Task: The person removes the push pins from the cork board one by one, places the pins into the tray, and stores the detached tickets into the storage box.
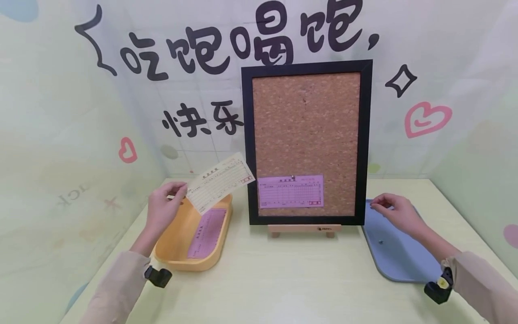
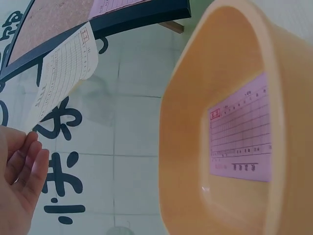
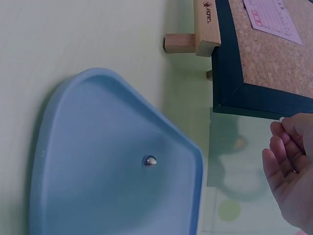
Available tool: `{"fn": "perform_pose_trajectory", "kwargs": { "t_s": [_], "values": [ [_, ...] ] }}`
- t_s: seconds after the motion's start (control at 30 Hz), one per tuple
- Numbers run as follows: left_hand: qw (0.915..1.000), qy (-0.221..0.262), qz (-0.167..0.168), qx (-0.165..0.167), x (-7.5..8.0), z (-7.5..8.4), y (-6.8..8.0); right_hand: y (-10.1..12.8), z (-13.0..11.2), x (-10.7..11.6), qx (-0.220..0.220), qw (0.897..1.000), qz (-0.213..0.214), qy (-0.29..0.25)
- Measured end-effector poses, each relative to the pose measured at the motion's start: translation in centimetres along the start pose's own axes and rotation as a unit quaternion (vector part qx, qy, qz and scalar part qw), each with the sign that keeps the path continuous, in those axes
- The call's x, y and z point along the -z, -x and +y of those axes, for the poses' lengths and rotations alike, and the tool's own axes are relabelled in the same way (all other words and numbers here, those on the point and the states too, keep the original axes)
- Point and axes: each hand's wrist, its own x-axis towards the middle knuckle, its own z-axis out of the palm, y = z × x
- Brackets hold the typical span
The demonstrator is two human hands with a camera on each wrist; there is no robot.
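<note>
A cream printed slip (image 1: 220,183) hangs in the air at the lower left of the corkboard (image 1: 305,130), tilted so that its far end rises toward the board's black frame; whether that end touches the frame cannot be told. The left hand (image 1: 163,204), left of the corkboard, holds the slip by its near corner, thumb and fingertips closed in a narrow pinch. On the corkboard itself, at the lower left, a purple slip (image 1: 291,192) lies flat, with a small metal pin (image 1: 293,177) at its top edge.

The right hand (image 1: 398,213) is just beside the corkboard's lower right corner. Its thumb and forefinger meet in a narrow pinch on a tiny pale object (image 3: 281,119), mostly hidden by the fingertips. Beneath that hand, right of the corkboard, is a blue tray (image 1: 394,272) with a shiny metal pin (image 3: 150,160) in it.

Left of the corkboard and lower than its frame sits a yellow basin (image 1: 193,265), a second purple slip (image 1: 207,234) inside. A wooden stand (image 1: 304,228) shows under the corkboard, on a pale table (image 1: 283,279). Behind the corkboard, the wall carries big black lettering (image 1: 202,49), above and to the left of it.
</note>
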Motion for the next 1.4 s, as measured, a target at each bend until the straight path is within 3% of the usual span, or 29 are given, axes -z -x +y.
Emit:
{"fn": "perform_pose_trajectory", "kwargs": {
  "t_s": [0.33, 0.8, 1.07, 1.23, 1.4],
  "values": [
    [0.9995, -0.011, 0.009, 0.028, 1.3, -1.8, 2.1, 0.6, 1.0, 0.1, -0.001, 1.000, 0.005, -0.020],
    [0.9904, -0.034, 0.021, 0.133, 2.0, -3.5, 5.5, 1.3, 1.8, -0.3, 0.000, 1.000, 0.004, 0.006],
    [0.9853, -0.066, 0.011, 0.158, 1.5, -3.7, 7.0, 1.6, 2.2, -0.4, -0.002, 1.000, 0.006, 0.003],
    [0.9831, -0.055, -0.002, 0.174, 0.4, -3.5, 7.7, 1.8, 2.6, -0.6, -0.013, 1.000, -0.001, 0.002],
    [0.9847, -0.031, -0.024, 0.170, -0.4, -3.5, 8.1, 1.9, 2.8, -0.6, -0.011, 1.000, -0.003, -0.001]
  ]
}}
